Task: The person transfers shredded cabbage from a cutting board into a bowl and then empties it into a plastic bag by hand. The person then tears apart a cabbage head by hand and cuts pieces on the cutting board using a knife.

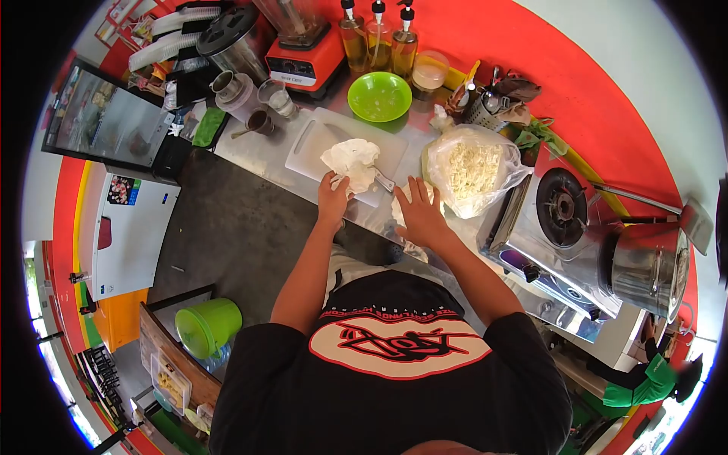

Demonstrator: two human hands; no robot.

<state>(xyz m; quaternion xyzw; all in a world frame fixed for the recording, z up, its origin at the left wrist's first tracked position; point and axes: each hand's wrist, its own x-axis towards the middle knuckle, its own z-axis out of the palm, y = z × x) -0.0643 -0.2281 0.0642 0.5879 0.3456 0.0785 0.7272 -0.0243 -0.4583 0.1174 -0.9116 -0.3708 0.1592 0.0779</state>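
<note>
My left hand (334,199) is closed on the near edge of a thin, pale, crinkled sheet (351,158), which lies over a white cutting board (312,144). I cannot tell what the sheet is made of. Beside it, a knife (384,180) rests near the board's right edge, its blade partly hidden. My right hand (422,216) has its fingers spread flat over another pale, wrinkled pile (402,203) at the counter's front. Close to that hand stands a clear plastic bag (472,168) full of pale shreds.
Behind the board are a green bowl (380,97), several pump bottles (379,42) and a red blender (305,62). On the right, a gas stove (563,205) stands next to a large steel pot (648,262). A glass (278,100) is at the back left.
</note>
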